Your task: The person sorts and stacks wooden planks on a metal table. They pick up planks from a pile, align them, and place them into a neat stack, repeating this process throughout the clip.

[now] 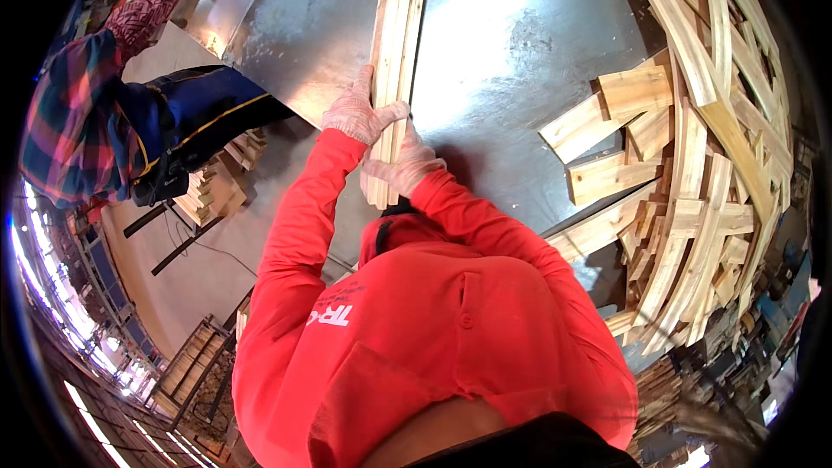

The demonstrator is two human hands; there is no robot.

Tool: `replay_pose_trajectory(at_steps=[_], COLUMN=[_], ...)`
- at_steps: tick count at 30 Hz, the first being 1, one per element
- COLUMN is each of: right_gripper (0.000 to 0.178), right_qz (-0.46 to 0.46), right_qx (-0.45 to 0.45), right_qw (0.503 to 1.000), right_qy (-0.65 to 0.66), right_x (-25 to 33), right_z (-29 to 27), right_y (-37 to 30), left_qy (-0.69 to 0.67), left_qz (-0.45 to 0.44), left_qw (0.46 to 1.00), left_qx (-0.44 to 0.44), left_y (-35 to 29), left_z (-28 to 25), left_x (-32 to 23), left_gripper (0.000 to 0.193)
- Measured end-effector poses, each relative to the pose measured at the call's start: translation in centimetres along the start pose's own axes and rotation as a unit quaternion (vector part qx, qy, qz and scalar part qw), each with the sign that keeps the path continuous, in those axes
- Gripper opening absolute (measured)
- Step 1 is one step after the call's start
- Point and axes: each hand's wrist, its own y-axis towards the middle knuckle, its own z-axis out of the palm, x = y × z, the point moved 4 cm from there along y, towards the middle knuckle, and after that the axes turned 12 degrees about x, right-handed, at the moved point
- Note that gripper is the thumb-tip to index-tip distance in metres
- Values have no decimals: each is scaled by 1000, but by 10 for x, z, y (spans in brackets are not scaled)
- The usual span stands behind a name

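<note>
Tabletop: broad, shiny grey sheet-metal surface [299, 30], scuffed, specked with debris.
Right: jumbled heap of long pale wooden strips [737, 156]; short rectangular wooden blocks [637, 91] at its left edge.
Left: co-worker [130, 134] in multicoloured plaid shirt [74, 113], blue-black garment with yellow piping [204, 104].
Beside co-worker: small stack of pale wooden pieces [217, 197].
Lower left: brown slatted rack [186, 366].

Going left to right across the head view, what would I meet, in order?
A co-worker's blue-and-pink plaid shirt, the person's red-sleeved left hand, a bundle of long, pale wooden strips, a jumbled pile of pale wooden boards.
</note>
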Motion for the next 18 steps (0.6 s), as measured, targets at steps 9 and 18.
replay_pose_trajectory(at_steps=[9, 18], right_gripper=[53, 68], right_qz=[-23, -77], right_qx=[-79, -481], right_qw=[995, 823], right_qy=[-50, -290], right_x=[7, 234], right_z=[-80, -490], right_y=[-53, -45], left_qy=[-20, -5], left_qz=[-3, -145], left_qw=[999, 984], left_qx=[-30, -108], left_y=[-2, -14], left_z=[-14, -50], left_x=[4, 21], left_gripper=[74, 59])
